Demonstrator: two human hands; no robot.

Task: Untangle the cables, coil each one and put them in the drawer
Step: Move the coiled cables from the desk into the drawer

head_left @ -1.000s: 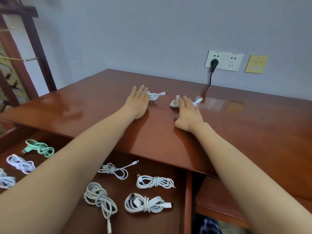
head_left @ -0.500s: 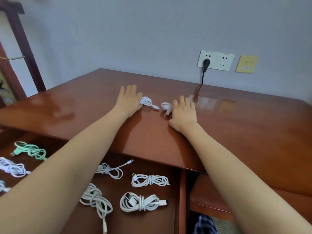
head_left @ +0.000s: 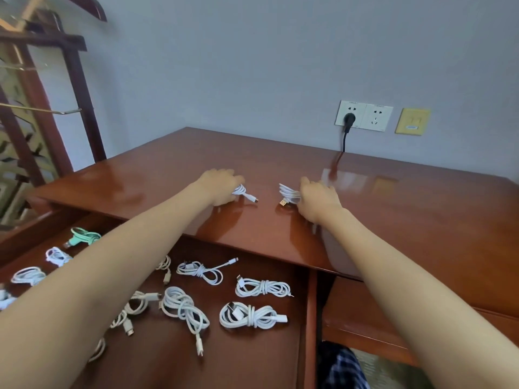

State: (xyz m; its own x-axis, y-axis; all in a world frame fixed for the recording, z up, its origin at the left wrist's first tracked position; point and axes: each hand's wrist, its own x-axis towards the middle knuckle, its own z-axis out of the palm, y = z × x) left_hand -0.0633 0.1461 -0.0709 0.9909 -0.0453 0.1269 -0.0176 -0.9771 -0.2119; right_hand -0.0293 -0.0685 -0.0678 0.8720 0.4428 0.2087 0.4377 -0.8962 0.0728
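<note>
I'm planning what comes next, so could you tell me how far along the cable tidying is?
Done: many coiled cables lie in the open drawer. In hand: the left hand grips a white coil on the desktop, the right hand a second coil. Left: putting those two in the drawer.

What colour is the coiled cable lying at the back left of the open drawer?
That coiled cable is mint green, seen clearly in the head view.

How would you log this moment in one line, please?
left hand grips left coil | right hand grips right coil | drawer open, holds coiled cables
</note>
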